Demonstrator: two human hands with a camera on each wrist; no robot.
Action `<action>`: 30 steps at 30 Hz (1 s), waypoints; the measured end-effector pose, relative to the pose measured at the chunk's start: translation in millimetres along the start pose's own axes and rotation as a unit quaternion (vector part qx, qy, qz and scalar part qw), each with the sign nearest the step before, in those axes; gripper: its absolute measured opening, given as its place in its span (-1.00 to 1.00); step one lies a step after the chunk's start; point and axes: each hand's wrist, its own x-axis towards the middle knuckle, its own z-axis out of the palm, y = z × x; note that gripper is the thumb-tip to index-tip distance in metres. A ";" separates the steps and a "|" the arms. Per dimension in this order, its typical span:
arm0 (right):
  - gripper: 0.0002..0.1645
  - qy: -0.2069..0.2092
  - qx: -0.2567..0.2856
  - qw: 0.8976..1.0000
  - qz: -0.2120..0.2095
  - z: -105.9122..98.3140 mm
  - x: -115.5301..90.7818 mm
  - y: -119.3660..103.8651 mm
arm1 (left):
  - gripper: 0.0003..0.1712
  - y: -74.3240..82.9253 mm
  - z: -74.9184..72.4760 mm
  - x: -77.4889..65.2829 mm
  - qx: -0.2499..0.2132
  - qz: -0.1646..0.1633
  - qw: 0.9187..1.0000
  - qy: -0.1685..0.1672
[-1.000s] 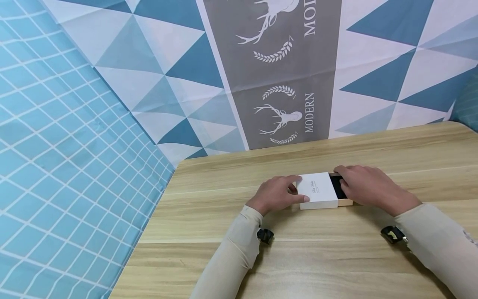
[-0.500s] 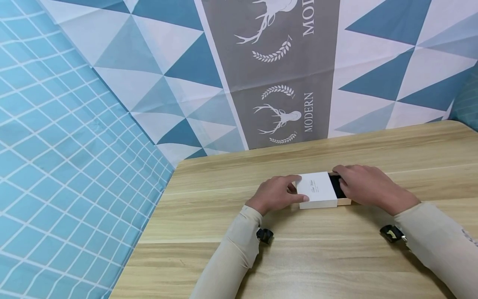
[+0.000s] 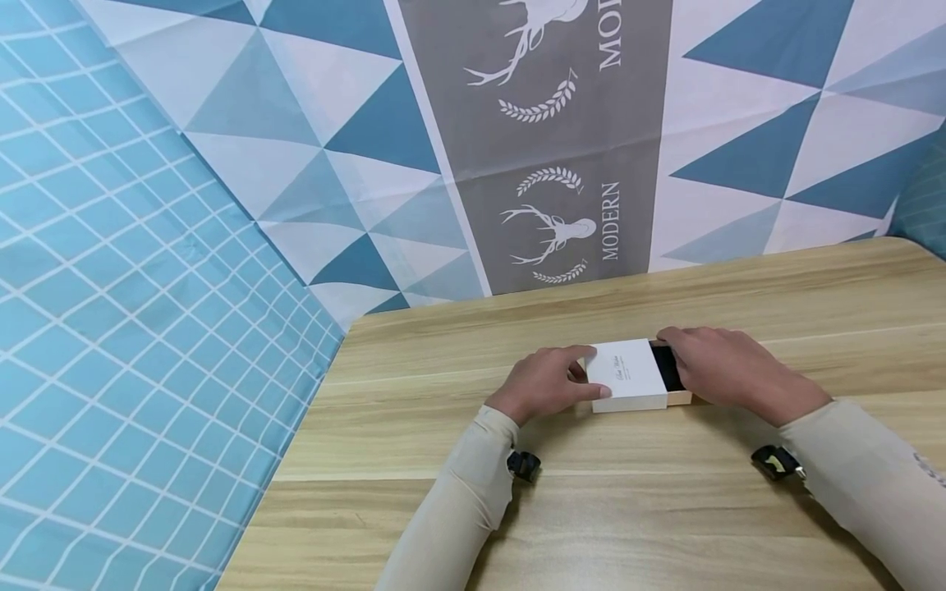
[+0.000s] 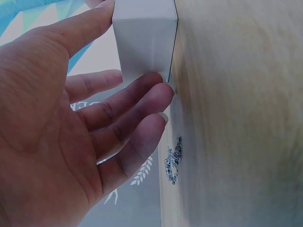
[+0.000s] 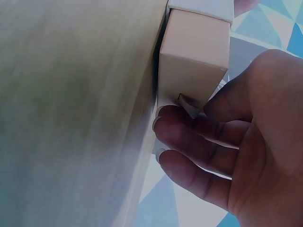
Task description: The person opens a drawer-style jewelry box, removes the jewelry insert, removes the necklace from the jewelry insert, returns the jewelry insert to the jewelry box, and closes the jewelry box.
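A flat white slide-out gift box (image 3: 628, 371) with small print on its lid lies on the wooden table. My left hand (image 3: 543, 384) grips the white sleeve at its left end, thumb on the near side and forefinger toward the far corner. From the sleeve's right end a cream-sided drawer (image 3: 680, 399) sticks out partway, its inside lined in black (image 3: 668, 368). My right hand (image 3: 727, 365) holds the drawer's outer end, with fingers bent around it. In the right wrist view a small ribbon tab (image 5: 189, 106) shows at that end, between thumb and fingers.
A silvery, sparkling chain-like thing (image 4: 173, 161) lies on the table beyond my left fingers, hidden in the head view. Patterned cloth (image 3: 562, 148) hangs behind the table (image 3: 591, 509), and a blue checked cloth (image 3: 148, 328) runs along the left side.
The drawer has slid slightly left into the sleeve, with my right hand moving along with it. My left hand keeps its grip on the sleeve, almost still.
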 end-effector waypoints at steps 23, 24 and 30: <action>-0.66 0.000 0.007 1.000 0.000 -2.2 0.0 -1.8 | -0.22 0.1 -1.0 -0.2 -0.003 -0.006 1.000 -0.001; -0.66 0.000 0.008 1.000 0.000 -2.3 -0.1 -1.9 | -0.22 0.1 -0.9 -0.2 -0.004 -0.006 1.000 -0.001; -0.65 0.002 0.009 1.000 -0.001 -2.6 -1.3 -2.3 | -0.22 0.1 -0.3 0.5 -0.004 -0.004 1.000 -0.002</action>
